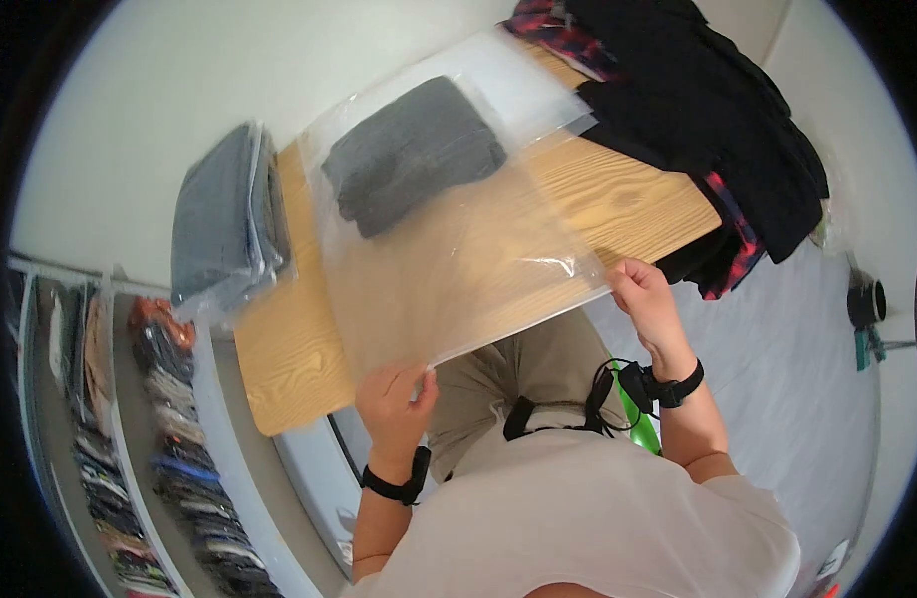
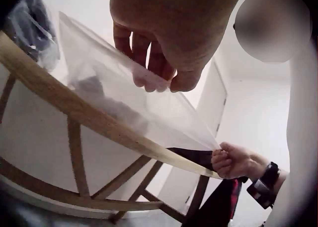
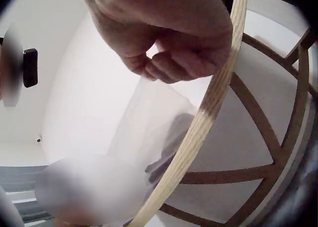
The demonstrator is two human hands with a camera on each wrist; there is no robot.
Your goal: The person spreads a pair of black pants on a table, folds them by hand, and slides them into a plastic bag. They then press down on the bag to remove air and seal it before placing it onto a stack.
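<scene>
A large clear plastic bag [image 1: 458, 269] stretches over the wooden table toward the person. At its far half lies a folded dark grey garment [image 1: 414, 149], seen through the plastic. My left hand [image 1: 391, 404] pinches the near left part of the bag's edge between thumb and fingers. With curled fingers, my right hand [image 1: 640, 297] grips the near right corner. Between the hands the edge is drawn taut in front of the table's front edge. In the left wrist view the left fingers [image 2: 154, 70] show through the film.
The wooden table [image 1: 638, 199] carries a stack of bagged grey garments [image 1: 224, 219] at its left end. Black and red plaid clothes [image 1: 718, 100] are heaped at the right and hang over the edge. Shelves of packed clothes [image 1: 184, 419] stand at lower left.
</scene>
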